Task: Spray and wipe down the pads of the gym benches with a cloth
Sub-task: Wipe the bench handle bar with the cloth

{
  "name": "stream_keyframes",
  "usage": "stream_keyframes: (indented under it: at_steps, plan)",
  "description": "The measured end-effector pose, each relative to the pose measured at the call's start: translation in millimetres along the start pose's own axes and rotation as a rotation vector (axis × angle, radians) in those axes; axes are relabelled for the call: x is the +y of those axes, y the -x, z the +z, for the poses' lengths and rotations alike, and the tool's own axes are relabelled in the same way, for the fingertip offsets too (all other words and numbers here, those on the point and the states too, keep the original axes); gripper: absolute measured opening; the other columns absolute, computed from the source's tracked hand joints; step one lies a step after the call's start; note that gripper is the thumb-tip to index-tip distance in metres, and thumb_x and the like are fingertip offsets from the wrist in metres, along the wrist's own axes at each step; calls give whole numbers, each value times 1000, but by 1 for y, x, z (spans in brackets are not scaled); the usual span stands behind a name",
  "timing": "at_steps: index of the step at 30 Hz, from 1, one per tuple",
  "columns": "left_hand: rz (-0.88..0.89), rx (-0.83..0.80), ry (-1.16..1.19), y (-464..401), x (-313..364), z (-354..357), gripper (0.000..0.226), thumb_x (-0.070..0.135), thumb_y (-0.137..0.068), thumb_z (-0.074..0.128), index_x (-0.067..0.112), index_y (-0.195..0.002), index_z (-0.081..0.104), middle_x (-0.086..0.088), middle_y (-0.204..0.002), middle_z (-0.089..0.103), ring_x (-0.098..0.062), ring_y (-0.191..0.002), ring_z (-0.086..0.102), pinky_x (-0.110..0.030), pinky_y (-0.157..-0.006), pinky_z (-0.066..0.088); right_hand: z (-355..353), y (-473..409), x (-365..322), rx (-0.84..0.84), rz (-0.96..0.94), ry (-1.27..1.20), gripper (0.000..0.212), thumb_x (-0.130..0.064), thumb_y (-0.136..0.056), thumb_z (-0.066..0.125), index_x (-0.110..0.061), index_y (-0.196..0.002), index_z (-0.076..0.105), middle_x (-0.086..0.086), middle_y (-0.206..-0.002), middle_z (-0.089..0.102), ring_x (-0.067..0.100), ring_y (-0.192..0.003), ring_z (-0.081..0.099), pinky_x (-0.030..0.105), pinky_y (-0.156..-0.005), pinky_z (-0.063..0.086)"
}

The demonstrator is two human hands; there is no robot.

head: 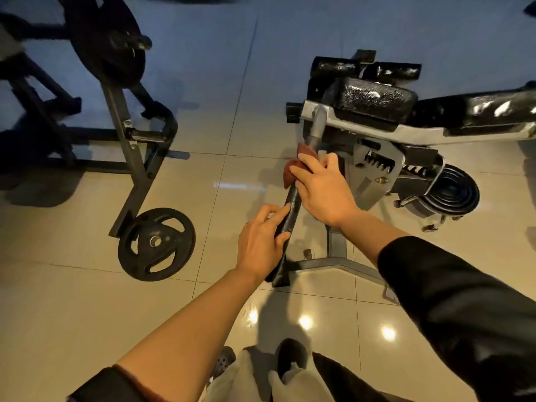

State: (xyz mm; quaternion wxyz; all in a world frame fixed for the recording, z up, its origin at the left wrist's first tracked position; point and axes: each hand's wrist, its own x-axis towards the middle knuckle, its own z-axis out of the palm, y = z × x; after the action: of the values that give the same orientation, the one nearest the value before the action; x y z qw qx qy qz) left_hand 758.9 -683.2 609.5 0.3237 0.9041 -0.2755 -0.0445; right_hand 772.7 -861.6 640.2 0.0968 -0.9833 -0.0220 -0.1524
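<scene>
Wiping in progress on the padded bar of a gym bench; both hands engaged.

The right hand [322, 192] holds a reddish-brown cloth [293, 169] curled around the far part of the black padded bar [285, 230], close to the grey metal stem [317, 123]. The left hand [261, 242] grips the near part, steadying it. The bar's long axis runs from near the wearer out toward the bench frame [377, 132], so the unwiped length appears to lie nearward of the cloth, between the hands. No spray bottle in view.
</scene>
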Motion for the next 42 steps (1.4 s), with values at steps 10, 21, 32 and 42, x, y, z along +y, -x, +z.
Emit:
stream_keyframes:
  at_steps: [10, 21, 32, 42]
  plan:
    - [-23, -10, -21, 0, -3, 2, 53, 14, -87, 71, 23, -136, 55, 6, -123, 52, -15, -93, 58, -37, -79, 56, -25, -54, 45, -223, -50, 87, 44, -15, -93, 51, -22, -136, 53, 6, -138, 47, 35, -110, 36, 45, -88, 46]
    - [52, -47, 3, -6, -12, 1, 52, 13, -83, 74, 17, -133, 59, -1, -122, 54, -23, -95, 60, -44, -78, 55, -16, -11, 3, -338, -70, 60, 55, -14, -87, 62, -20, -139, 47, 6, -149, 34, 34, -117, 35, 44, -97, 44]
    - [30, -46, 124, -6, -26, 8, 54, 15, -87, 71, 23, -138, 54, 7, -126, 49, -17, -103, 55, -41, -79, 55, -23, -35, 3, -425, 26, 132, 60, -9, -88, 63, -26, -142, 46, 2, -150, 36, 30, -118, 39, 43, -92, 47]
    - [24, 5, -18, -3, -10, 8, 53, 12, -88, 68, 23, -137, 53, 2, -126, 51, -21, -101, 56, -41, -81, 53, -40, -71, 29, -450, -130, 300, 52, -7, -88, 58, -19, -138, 52, 9, -140, 46, 33, -114, 46, 41, -93, 41]
